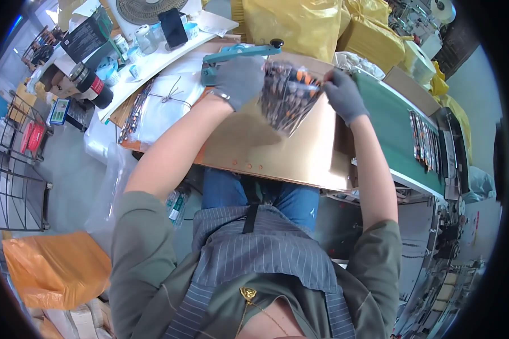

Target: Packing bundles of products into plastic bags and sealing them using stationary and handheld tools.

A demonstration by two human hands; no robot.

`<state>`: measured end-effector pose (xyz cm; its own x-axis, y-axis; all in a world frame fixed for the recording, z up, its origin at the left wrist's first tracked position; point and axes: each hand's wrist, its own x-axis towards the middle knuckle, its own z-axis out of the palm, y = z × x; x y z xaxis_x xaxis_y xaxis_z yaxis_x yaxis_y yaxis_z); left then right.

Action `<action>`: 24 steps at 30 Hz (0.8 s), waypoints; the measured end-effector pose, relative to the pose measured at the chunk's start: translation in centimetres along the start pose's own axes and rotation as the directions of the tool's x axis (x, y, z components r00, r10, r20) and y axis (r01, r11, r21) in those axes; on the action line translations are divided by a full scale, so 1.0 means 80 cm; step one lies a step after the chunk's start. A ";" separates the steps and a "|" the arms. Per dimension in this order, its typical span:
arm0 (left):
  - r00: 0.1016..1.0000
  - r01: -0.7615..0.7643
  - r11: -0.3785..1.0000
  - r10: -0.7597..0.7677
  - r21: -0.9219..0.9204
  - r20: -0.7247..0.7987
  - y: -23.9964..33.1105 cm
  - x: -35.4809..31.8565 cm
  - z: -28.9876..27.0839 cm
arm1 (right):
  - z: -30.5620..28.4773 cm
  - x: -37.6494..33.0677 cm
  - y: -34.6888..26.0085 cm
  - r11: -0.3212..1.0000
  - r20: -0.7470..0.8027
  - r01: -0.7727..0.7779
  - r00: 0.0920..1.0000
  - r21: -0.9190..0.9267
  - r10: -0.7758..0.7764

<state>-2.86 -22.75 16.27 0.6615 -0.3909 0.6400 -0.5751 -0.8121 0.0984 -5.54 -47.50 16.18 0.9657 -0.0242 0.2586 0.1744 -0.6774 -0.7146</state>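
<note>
Up over the work surface is a dark plastic bag (288,99) printed with orange and pale marks, blurred by motion. My right hand (346,97), in a grey glove, pinches its upper right corner. Against the bag's left edge is my left hand (240,82), gloved in grey too and smeared; it seems to grip that side, its fingertips partly hidden. Just beyond the left hand stands a teal lever tool (243,52) with a black knob. Beneath the bag lies a shiny brown board (254,150).
To the left, clear plastic sheets (167,96) lie tied with string. A white shelf (153,59) holds a phone, jars and a dark thermos (90,85). On the right, a green belt (387,118) carries several printed bags (424,141). Yellow sacks (291,25) stand behind.
</note>
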 end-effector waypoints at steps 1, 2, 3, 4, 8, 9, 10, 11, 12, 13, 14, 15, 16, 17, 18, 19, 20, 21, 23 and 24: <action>1.000 -0.003 1.000 0.003 -0.003 -0.007 -0.006 -0.002 0.006 | 0.003 0.006 0.006 0.985 0.202 -0.175 0.964 0.002 0.171; 0.941 0.265 0.910 -0.171 -0.319 0.293 -0.001 0.002 -0.008 | 0.000 0.007 0.012 0.988 0.162 -0.140 0.979 0.066 0.128; 0.776 0.560 0.664 -0.209 -0.496 0.595 0.002 0.006 -0.017 | -0.001 0.005 0.008 0.990 0.158 -0.125 0.981 0.065 0.113; 0.863 0.443 0.702 -0.166 -0.557 0.478 -0.005 0.005 -0.016 | -0.002 -0.001 0.004 0.964 0.069 -0.071 0.996 0.258 0.055; 0.834 0.484 0.628 -0.122 -0.609 0.538 -0.013 -0.009 -0.002 | -0.016 -0.009 0.009 0.941 0.335 -0.279 0.920 0.193 0.204; 0.843 0.472 0.634 -0.119 -0.613 0.525 -0.009 -0.007 -0.004 | -0.021 -0.004 0.006 0.965 0.301 -0.210 0.941 0.156 0.156; 0.857 0.488 0.529 -0.137 -0.694 0.497 -0.003 -0.007 -0.008 | -0.030 -0.003 0.000 0.968 0.290 -0.197 0.946 0.157 0.146; 0.863 0.500 0.414 -0.164 -0.761 0.478 -0.001 -0.012 -0.012 | -0.034 -0.009 -0.022 0.977 0.065 0.113 0.990 0.181 -0.126; 0.837 0.540 0.393 -0.160 -0.744 0.523 0.003 -0.009 -0.028 | -0.033 -0.014 -0.041 0.903 -0.162 0.409 0.908 0.135 -0.387; 0.839 0.536 0.392 -0.154 -0.748 0.521 0.011 -0.005 -0.043 | -0.021 -0.016 -0.059 0.904 -0.165 0.408 0.908 0.129 -0.386; 0.837 0.546 0.320 -0.160 -0.774 0.524 0.014 -0.007 -0.057 | 0.007 -0.013 -0.081 0.803 -0.166 0.591 0.786 -0.080 -0.595; 0.840 0.543 0.249 -0.132 -0.802 0.527 0.024 -0.002 -0.065 | 0.013 -0.016 -0.088 0.641 -0.135 0.704 0.634 -0.305 -0.761; 0.839 0.542 0.253 -0.118 -0.801 0.531 0.030 -0.002 -0.068 | 0.023 -0.016 -0.061 0.698 -0.034 0.681 0.710 -0.224 -0.704; 0.915 0.392 0.437 -0.090 -0.810 0.394 0.026 -0.003 -0.068 | 0.037 -0.010 -0.054 0.746 0.082 0.651 0.759 -0.142 -0.646; 0.966 0.226 0.599 -0.034 -0.768 0.257 0.018 0.000 -0.065 | 0.045 -0.006 -0.049 0.837 0.074 0.547 0.836 -0.034 -0.544; 0.965 0.227 0.600 -0.035 -0.767 0.258 0.006 0.007 -0.060 | 0.048 -0.005 -0.046 0.945 0.088 0.269 0.953 0.184 -0.289; 0.993 0.112 0.688 -0.099 -0.717 0.060 -0.008 0.010 -0.058 | 0.052 0.004 -0.054 0.919 0.058 0.195 0.972 0.342 -0.228; 0.980 0.019 0.777 -0.139 -0.630 -0.142 -0.023 0.010 -0.057 | 0.060 0.013 -0.060 0.860 0.045 0.118 0.986 0.496 -0.161; 0.794 0.573 0.348 -0.015 -0.742 0.607 -0.052 -0.013 -0.003 | 0.101 0.051 -0.039 0.877 0.043 0.107 0.989 0.469 -0.144; 0.696 0.708 0.174 -0.012 -0.684 0.718 -0.075 -0.034 0.043 | 0.124 0.073 -0.019 0.964 0.052 0.251 0.965 0.089 -0.256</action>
<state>0.43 -18.25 11.30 0.8130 -0.5732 -0.1024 0.0388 -0.1220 0.9918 1.74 -39.30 12.29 0.8975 0.1879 0.3991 0.4275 -0.5936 -0.6818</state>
